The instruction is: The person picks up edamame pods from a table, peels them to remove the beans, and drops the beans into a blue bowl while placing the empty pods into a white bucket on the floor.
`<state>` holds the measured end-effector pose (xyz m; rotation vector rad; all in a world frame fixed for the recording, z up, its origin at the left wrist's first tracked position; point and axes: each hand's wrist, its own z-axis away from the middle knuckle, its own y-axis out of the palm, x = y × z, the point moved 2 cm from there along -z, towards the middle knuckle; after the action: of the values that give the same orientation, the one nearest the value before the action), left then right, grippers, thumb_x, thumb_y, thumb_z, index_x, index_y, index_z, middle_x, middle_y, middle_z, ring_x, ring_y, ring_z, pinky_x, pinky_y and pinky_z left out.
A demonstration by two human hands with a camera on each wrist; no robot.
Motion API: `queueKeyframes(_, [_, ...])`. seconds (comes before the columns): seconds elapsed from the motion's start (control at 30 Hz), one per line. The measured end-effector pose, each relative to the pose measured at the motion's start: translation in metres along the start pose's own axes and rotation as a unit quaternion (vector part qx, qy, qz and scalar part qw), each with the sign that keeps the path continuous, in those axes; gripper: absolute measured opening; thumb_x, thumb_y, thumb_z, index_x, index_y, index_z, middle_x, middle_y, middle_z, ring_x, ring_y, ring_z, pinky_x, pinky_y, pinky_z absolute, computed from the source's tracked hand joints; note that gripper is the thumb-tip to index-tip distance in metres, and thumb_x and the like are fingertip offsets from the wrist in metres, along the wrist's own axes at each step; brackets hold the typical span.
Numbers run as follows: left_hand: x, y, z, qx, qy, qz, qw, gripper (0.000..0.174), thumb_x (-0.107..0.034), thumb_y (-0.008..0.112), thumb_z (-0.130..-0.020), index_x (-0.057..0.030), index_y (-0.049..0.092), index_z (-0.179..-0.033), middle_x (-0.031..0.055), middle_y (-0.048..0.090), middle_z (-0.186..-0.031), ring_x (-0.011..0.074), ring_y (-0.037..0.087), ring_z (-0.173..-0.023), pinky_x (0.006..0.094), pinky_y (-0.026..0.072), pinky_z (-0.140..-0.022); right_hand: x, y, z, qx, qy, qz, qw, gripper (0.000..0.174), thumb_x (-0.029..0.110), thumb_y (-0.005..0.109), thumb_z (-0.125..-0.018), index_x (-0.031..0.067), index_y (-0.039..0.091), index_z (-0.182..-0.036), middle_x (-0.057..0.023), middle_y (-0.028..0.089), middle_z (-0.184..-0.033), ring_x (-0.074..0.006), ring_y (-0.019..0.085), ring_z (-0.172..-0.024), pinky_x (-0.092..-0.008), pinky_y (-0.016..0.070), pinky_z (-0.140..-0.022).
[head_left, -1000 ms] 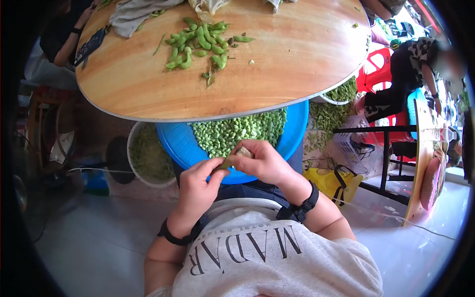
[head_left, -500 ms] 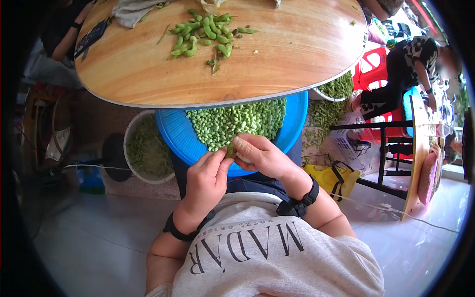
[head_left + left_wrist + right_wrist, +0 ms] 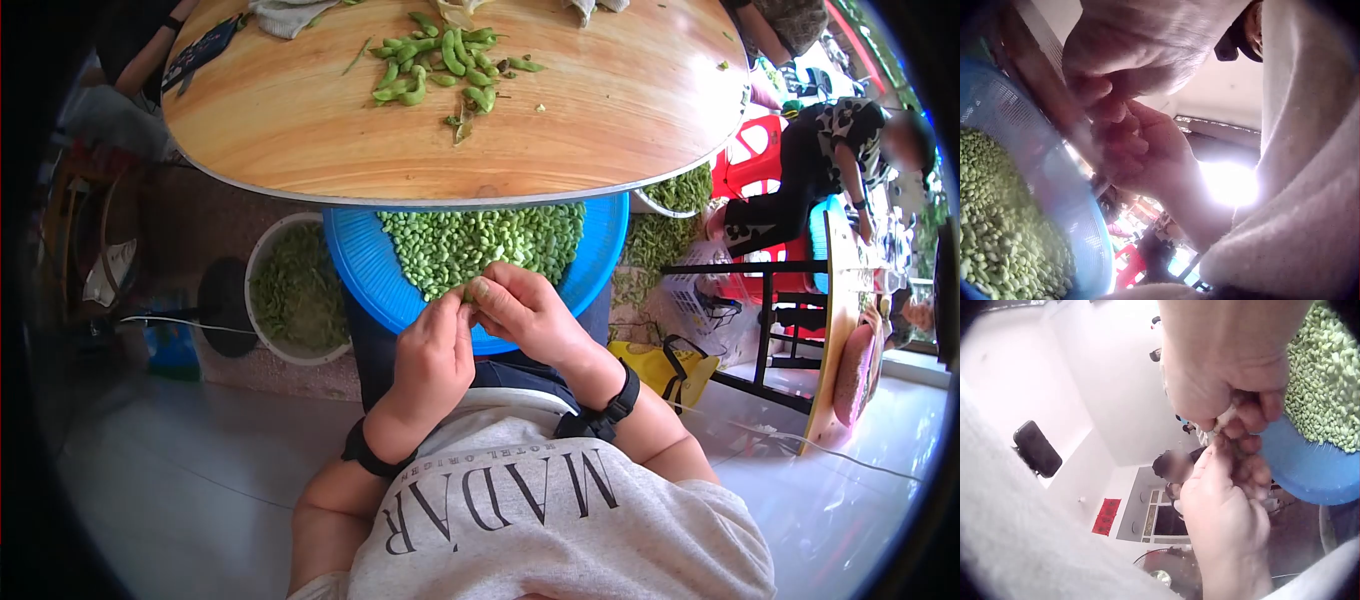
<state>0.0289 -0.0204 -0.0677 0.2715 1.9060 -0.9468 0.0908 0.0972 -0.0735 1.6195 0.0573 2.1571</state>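
Both hands meet at the fingertips over the near side of a blue plastic basket [image 3: 355, 265] of shelled green soybeans [image 3: 470, 245]. My left hand [image 3: 435, 350] pinches one end of a soybean pod [image 3: 469, 297], mostly hidden by the fingers. From the other side, my right hand [image 3: 535, 315] grips the same pod between thumb and curled fingers. In the right wrist view, a small pale piece [image 3: 1225, 417] shows among the right hand's fingers.
A wooden table [image 3: 330, 150] overhangs the basket's far side, with a pile of unshelled pods [image 3: 445, 62] on it. A white bucket [image 3: 258, 320] with green pods or husks stands to the left. At right lie a yellow bag [image 3: 665, 372] and a white crate [image 3: 700, 290].
The fingertips have closed in around the pod, which showed more plainly half a second ago. The left hand has turned more upright. The head view has shifted slightly.
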Motion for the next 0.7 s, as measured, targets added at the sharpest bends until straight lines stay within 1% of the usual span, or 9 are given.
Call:
queueKeyframes(0.03, [0.003, 0.001, 0.0, 0.01, -0.039, 0.037, 0.998, 0.014, -0.004, 0.051, -0.085, 0.001, 0.054, -0.098, 0.0161, 0.057, -0.073, 0.0296, 0.058, -0.063, 0.0361, 0.0458, -0.054, 0.001, 0.002, -0.001, -0.002, -0.022, -0.005, 1.0, 0.025, 0.023, 0.045, -0.094, 0.0036, 0.05, -0.079, 0.0033, 0.043, -0.061, -0.0045, 0.036, -0.051, -0.0197, 0.0287, -0.043])
queueKeyframes(0.07, [0.006, 0.003, 0.0, 0.021, -0.078, 0.074, 0.994, 0.013, -0.005, 0.05, -0.086, 0.0009, 0.053, -0.098, 0.0156, 0.057, -0.072, 0.0279, 0.058, -0.062, 0.0349, 0.0457, -0.054, -0.001, 0.001, -0.002, -0.013, -0.048, 0.022, 0.999, 0.024, 0.022, 0.047, -0.093, 0.0028, 0.05, -0.079, 0.0018, 0.044, -0.06, -0.0058, 0.039, -0.052, -0.0215, 0.0319, -0.045])
queueKeyframes(0.17, [0.01, 0.012, -0.004, -0.003, -0.121, 0.195, 0.973, 0.014, -0.011, 0.044, -0.091, -0.0006, 0.053, -0.091, -0.0001, 0.047, -0.058, 0.0043, 0.042, -0.047, 0.0197, 0.0318, -0.041, -0.008, -0.004, -0.004, -0.039, -0.106, 0.122, 0.986, 0.022, 0.018, 0.051, -0.09, 0.0009, 0.05, -0.077, -0.0034, 0.047, -0.059, -0.0101, 0.045, -0.054, -0.0261, 0.0385, -0.048])
queueKeyframes(0.33, [0.015, 0.013, -0.011, 0.03, -0.293, 0.388, 0.873, 0.016, -0.013, 0.041, -0.09, -0.0057, 0.05, -0.079, -0.0024, 0.041, -0.055, 0.0043, 0.035, -0.043, 0.0193, 0.0265, -0.038, -0.001, -0.009, 0.003, -0.038, -0.133, 0.27, 0.953, 0.019, 0.015, 0.056, -0.086, 0.0001, 0.05, -0.076, -0.0137, 0.049, -0.063, -0.0189, 0.049, -0.055, -0.0303, 0.0397, -0.049])
queueKeyframes(0.43, [0.023, 0.013, -0.012, 0.033, -0.373, 0.451, 0.81, 0.017, -0.012, 0.042, -0.09, -0.0052, 0.05, -0.077, -0.0018, 0.043, -0.053, 0.0051, 0.036, -0.04, 0.0194, 0.0273, -0.036, -0.004, -0.01, 0.002, -0.015, -0.232, 0.305, 0.924, 0.017, 0.014, 0.056, -0.086, 0.0003, 0.051, -0.078, -0.0154, 0.051, -0.064, -0.0234, 0.049, -0.055, -0.031, 0.0406, -0.051])
queueKeyframes(0.53, [0.029, 0.013, -0.011, 0.078, -0.368, 0.467, 0.8, 0.018, -0.014, 0.043, -0.091, -0.0048, 0.05, -0.077, -0.0007, 0.045, -0.054, 0.0054, 0.037, -0.039, 0.0187, 0.0272, -0.036, -0.01, -0.015, 0.001, -0.011, -0.243, 0.274, 0.931, 0.018, 0.016, 0.056, -0.087, 0.0, 0.052, -0.08, -0.0113, 0.052, -0.063, -0.0183, 0.049, -0.056, -0.0298, 0.0407, -0.052])
queueKeyframes(0.57, [0.032, 0.011, -0.011, 0.089, -0.367, 0.491, 0.785, 0.016, -0.013, 0.045, -0.091, -0.0034, 0.052, -0.081, 0.0019, 0.051, -0.057, 0.0059, 0.041, -0.04, 0.0181, 0.0284, -0.036, -0.014, -0.018, 0.0, -0.008, -0.195, 0.227, 0.954, 0.019, 0.017, 0.057, -0.087, -0.0003, 0.053, -0.081, -0.0095, 0.052, -0.063, -0.0165, 0.048, -0.056, -0.0293, 0.0407, -0.052])
queueKeyframes(0.63, [0.032, 0.008, -0.01, 0.096, -0.37, 0.443, 0.811, 0.013, -0.012, 0.046, -0.091, -0.0026, 0.054, -0.085, 0.0036, 0.054, -0.061, 0.0064, 0.044, -0.042, 0.0176, 0.0303, -0.036, -0.021, -0.024, 0.0, -0.003, -0.099, 0.129, 0.987, 0.02, 0.019, 0.058, -0.087, -0.001, 0.055, -0.082, -0.0058, 0.052, -0.063, -0.0128, 0.047, -0.057, -0.0283, 0.0407, -0.052])
queueKeyframes(0.7, [0.031, 0.003, -0.011, 0.1, -0.361, 0.377, 0.847, 0.012, -0.009, 0.048, -0.09, -0.0007, 0.055, -0.089, 0.0061, 0.058, -0.067, 0.007, 0.048, -0.044, 0.0175, 0.0334, -0.037, -0.02, -0.032, -0.003, -0.036, -0.073, 0.174, 0.981, 0.023, 0.021, 0.058, -0.086, -0.0018, 0.056, -0.082, -0.0032, 0.052, -0.063, -0.0102, 0.046, -0.058, -0.0272, 0.0405, -0.052])
